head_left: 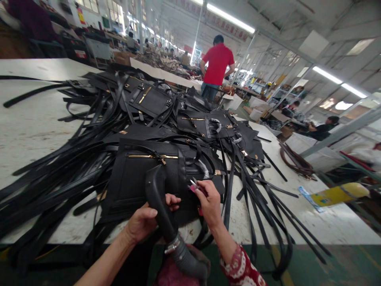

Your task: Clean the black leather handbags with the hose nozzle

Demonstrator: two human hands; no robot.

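Note:
A black leather bag panel (143, 174) with a gold zipper (153, 156) lies flat in front of me, its straps looped on top. My left hand (143, 222) is at the panel's near edge, fingers curled. A black ribbed hose with a wide nozzle (162, 202) passes in front of it and hides part of the fingers, so what they hold cannot be made out. My right hand (210, 200) grips small thread snips (194, 186) with pinkish-red handles, blades pointing up and left over the panel's right part.
More black panels (151, 95) and long straps (89, 147) pile across the white table (29, 123). A yellow cylinder (341, 194) and coiled brown straps (296, 161) lie at the right. Beyond the table, a person in a red shirt (218, 63) faces away.

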